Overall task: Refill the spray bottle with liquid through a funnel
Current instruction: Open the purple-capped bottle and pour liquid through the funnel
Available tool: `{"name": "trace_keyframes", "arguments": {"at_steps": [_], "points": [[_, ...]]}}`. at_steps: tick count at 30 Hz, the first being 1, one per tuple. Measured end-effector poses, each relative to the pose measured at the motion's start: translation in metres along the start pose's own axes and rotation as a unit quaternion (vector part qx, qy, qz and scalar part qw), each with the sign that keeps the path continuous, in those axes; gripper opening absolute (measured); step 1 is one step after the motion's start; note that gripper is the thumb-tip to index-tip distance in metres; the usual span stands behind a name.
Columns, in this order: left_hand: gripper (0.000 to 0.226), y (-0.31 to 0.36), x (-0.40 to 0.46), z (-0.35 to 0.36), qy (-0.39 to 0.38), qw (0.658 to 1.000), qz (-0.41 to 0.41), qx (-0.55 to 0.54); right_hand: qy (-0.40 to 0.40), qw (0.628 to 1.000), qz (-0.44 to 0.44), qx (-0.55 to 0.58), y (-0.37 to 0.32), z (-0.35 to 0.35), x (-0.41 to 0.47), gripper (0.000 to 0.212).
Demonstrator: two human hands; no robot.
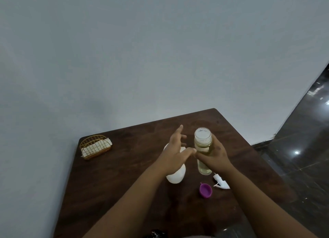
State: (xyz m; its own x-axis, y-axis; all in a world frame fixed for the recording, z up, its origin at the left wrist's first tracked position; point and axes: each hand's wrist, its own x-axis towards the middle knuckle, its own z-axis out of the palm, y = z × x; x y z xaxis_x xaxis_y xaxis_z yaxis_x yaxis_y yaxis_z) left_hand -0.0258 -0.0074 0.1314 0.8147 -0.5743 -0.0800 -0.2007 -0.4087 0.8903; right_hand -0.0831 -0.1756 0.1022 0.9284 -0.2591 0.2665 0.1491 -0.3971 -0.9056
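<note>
A clear bottle (203,145) holding pale yellow liquid is upright near the table's middle, its mouth uncapped, and my right hand (214,157) is wrapped around its middle. My left hand (175,150) hovers just left of it with fingers spread, holding nothing, the thumb tip close to the bottle. Behind and below my left hand stands a white spray bottle (176,176), mostly hidden by the hand. A white trigger spray head (221,181) lies on the table to the right. Beside it lies a purple funnel (205,190) on its side.
The dark wooden table (124,175) stands in a corner against a pale wall. A gold wire basket (95,146) with white napkins sits at the far left corner. Dark glossy floor (302,148) lies beyond the table's right edge.
</note>
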Motion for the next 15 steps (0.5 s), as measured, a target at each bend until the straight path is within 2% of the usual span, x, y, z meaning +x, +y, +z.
{"name": "trace_keyframes", "arguments": {"at_steps": [3,5,10,15], "points": [[0.091,-0.02,-0.002,-0.031,0.071,0.996,0.018,0.049,0.0,0.998,-0.001,-0.068,0.006,-0.005,0.013,0.062],[0.102,-0.035,-0.004,-0.041,0.092,0.991,-0.011,0.101,-0.012,0.996,-0.007,-0.091,0.011,-0.006,0.018,0.056],[0.133,-0.058,-0.007,-0.029,0.041,0.984,-0.099,0.141,-0.044,0.986,-0.045,-0.153,0.017,-0.001,0.03,0.052],[0.131,-0.066,-0.001,-0.005,0.048,0.983,-0.101,0.144,-0.087,0.978,-0.082,-0.172,0.025,0.002,0.042,0.05]]}}
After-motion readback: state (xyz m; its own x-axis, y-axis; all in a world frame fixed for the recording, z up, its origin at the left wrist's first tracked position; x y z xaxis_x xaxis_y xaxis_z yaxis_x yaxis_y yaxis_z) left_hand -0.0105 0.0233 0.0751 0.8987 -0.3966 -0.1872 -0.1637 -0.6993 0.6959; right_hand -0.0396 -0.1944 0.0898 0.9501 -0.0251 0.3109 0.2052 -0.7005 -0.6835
